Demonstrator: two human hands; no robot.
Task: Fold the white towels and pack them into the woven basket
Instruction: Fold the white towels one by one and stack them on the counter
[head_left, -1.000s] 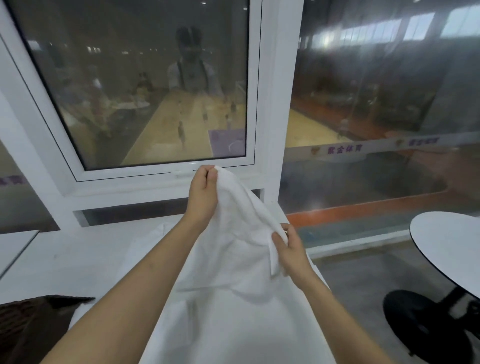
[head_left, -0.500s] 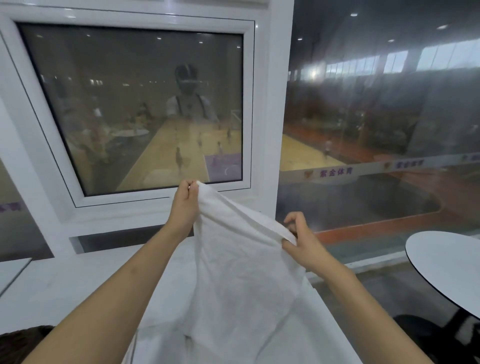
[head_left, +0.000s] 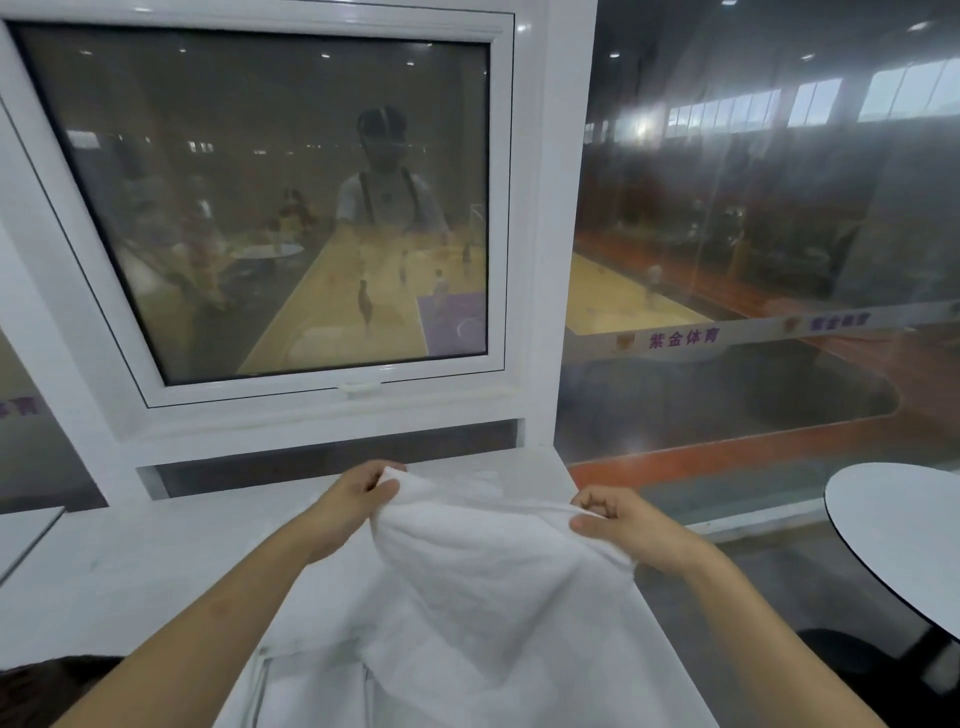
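Observation:
A white towel hangs stretched between my two hands above the white table. My left hand pinches its upper left corner. My right hand grips the upper right edge with curled fingers. The cloth drapes down toward me over more white towel fabric lying on the table. A dark sliver of the woven basket shows at the bottom left, mostly hidden behind my left forearm.
A white-framed window and a large glass pane stand right behind the table. A round white side table on a dark base sits at the right. Another white tabletop edge shows at far left.
Both hands have dropped lower and moved apart, pulling the towel's top edge wider and flatter. The camera has tilted up, showing more window.

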